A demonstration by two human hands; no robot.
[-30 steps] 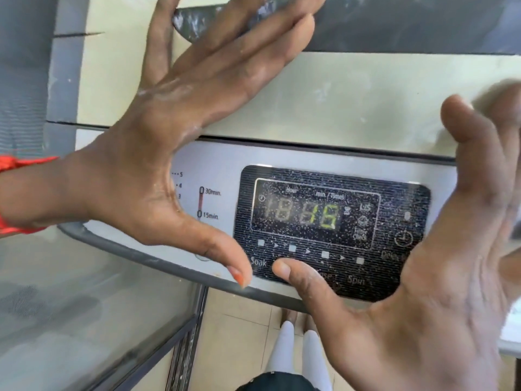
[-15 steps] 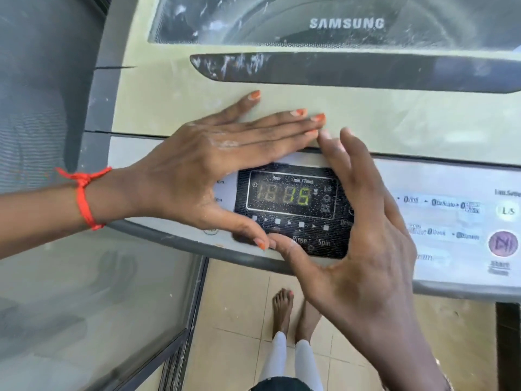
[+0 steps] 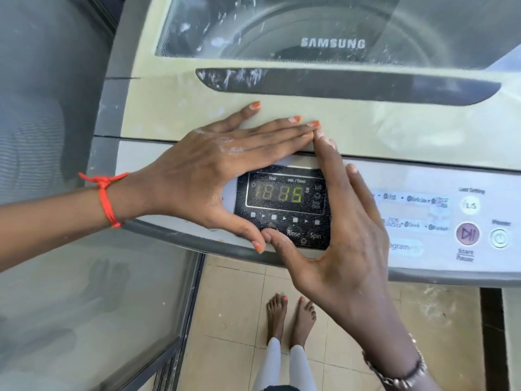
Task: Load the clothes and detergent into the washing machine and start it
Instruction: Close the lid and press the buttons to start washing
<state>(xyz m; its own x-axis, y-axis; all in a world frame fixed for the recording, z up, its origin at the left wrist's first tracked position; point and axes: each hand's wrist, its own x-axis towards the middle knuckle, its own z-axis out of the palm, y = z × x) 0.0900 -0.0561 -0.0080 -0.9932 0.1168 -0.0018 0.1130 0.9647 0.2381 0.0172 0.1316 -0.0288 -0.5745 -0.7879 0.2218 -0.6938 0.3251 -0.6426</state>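
A top-loading washing machine point(image 3: 366, 142) fills the view, its glass lid point(image 3: 310, 26) closed and streaked with white powder. The black display point(image 3: 284, 196) on the control panel glows with green digits reading 15. My left hand point(image 3: 203, 170) lies flat on the panel to the left of the display, fingers together. My right hand point(image 3: 344, 230) stands on edge to its right. The thumb tips meet below the display and the fingertips meet above it, so both hands frame it. Neither holds anything. No clothes or detergent are visible.
A round Start/Pause button point(image 3: 467, 233) and a power button point(image 3: 499, 237) sit at the panel's right end. A glass pane in a metal frame point(image 3: 84, 292) stands to the left. Bare feet point(image 3: 290, 314) stand on the beige tiled floor point(image 3: 234, 320) below the machine's front edge.
The view pulled back from the panel. Both hands came down from a raised, spread pose and settled around the display. The reading dropped from 16 to 15.
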